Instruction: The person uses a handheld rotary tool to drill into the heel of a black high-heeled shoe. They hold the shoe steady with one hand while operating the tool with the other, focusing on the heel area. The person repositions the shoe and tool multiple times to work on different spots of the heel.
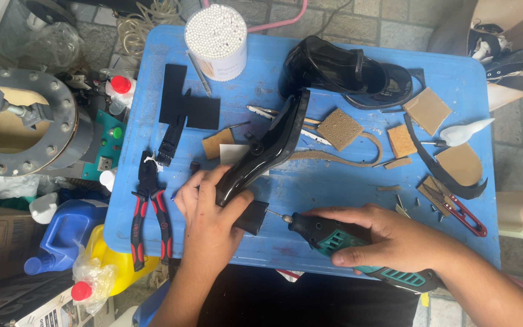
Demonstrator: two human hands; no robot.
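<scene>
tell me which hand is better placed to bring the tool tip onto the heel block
Right: the right hand grips the rotary tool, its tip beside the heel block. The left hand is steadying the black shoe.

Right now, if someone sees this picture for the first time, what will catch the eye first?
Probably the two hands at the near edge of the blue table: the left hand grips a glossy black high-heeled shoe lying on its side, and the right hand points a teal rotary tool at its heel. At the far edge stand a second black shoe and a tub of cotton swabs.
</scene>
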